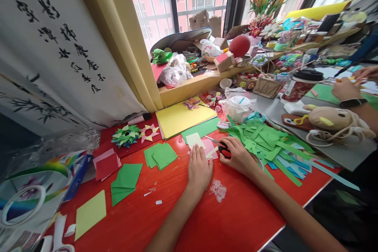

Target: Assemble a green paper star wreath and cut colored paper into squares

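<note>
My left hand [199, 169] lies flat on the red table [236, 220], fingers stretched out, fingertips on a pale green paper square [195, 140]. Beside it my right hand [238, 156] is closed round the black and red handles of a pair of scissors [220, 147], whose blades point left over a pink paper piece [209, 145]. A heap of cut green paper strips [265, 143] lies just right of that hand.
Green folded squares [161, 155], red and pink squares [106, 164], a yellow-green sheet [90, 213] and folded paper stars [126, 134] lie to the left. Yellow sheets [184, 117] sit behind. The windowsill [191, 84] is cluttered. Another person's hands [351, 84] work at far right near a plush toy [333, 118].
</note>
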{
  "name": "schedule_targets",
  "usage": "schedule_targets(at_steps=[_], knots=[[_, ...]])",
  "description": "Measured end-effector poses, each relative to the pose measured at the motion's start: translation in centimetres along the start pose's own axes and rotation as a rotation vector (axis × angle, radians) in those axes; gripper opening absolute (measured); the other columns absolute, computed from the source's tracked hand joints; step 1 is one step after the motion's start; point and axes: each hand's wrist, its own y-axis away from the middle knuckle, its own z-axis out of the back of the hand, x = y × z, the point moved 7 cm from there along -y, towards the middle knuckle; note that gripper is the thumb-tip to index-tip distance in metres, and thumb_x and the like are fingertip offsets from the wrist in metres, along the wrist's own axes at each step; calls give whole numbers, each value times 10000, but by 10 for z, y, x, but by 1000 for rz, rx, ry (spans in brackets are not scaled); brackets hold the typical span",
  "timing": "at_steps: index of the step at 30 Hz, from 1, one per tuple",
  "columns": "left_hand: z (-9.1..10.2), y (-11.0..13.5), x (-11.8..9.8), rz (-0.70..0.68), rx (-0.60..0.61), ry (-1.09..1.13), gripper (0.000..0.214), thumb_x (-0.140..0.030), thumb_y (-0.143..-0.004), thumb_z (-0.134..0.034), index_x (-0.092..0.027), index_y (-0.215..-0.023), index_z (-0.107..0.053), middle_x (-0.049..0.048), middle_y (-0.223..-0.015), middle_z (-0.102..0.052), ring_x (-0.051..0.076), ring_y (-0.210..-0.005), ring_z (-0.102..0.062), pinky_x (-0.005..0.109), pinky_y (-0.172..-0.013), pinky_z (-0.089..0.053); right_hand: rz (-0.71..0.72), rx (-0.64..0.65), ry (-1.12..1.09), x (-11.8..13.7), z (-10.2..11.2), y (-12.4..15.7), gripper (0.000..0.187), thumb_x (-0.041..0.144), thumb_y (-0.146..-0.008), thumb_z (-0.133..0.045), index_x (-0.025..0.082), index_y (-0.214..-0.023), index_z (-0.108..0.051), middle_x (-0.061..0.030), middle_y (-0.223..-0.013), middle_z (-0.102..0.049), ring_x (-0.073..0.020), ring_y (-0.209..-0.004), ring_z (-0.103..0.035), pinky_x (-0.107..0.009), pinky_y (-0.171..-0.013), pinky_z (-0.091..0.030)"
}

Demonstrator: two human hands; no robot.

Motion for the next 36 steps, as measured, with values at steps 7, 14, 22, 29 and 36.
schedule_targets(at_steps=[7, 14, 22, 29, 36], knots=[[3, 0, 4, 49, -19, 20, 537, -348, -855, -381, -26, -1284, -404, 221, -1396, -331, 310, -1311, -281, 482, -1058, -289, 34, -5, -38, 1, -4, 1, 376, 176, -732, -509, 144, -1105, -475, -110, -1042, -556, -226, -993, -516, -386, -886, -447], [0, 2, 8, 103, -26, 0, 597, -393, -848, -396, -3, -1301, -392, 248, -1395, -310, 328, -1321, -248, 480, -1073, -252, 138, 35, -42, -4, 5, -17, 365, 171, -750, -503, 130, -1111, -472, -133, -1059, -536, -252, -1039, -492, -418, -893, -432], [-1, 3, 6, 80, -30, -25, 565, -372, -855, -381, -13, -1289, -427, 246, -1376, -349, 318, -1304, -291, 455, -1077, -247, 451, 243, -34, -8, -45, -101, 331, 172, -753, -474, 72, -1062, -541, -159, -1050, -544, -254, -1047, -465, -403, -913, -398], [-2, 4, 7, 100, -46, -41, 550, -376, -862, -365, -45, -1296, -431, 220, -1384, -353, 303, -1309, -287, 427, -1071, -264, 562, 392, -101, -9, -95, -126, 317, 141, -702, -538, 94, -1014, -575, -145, -1045, -568, -258, -1012, -495, -426, -887, -405], [2, 4, 7, 122, -56, -64, 569, -361, -835, -417, -45, -1307, -416, 225, -1411, -296, 347, -1318, -240, 463, -1078, -226, 194, 400, -218, -20, -102, -100, 201, 202, -890, -436, 117, -1026, -556, -112, -1068, -554, -206, -1034, -505, -405, -891, -415]])
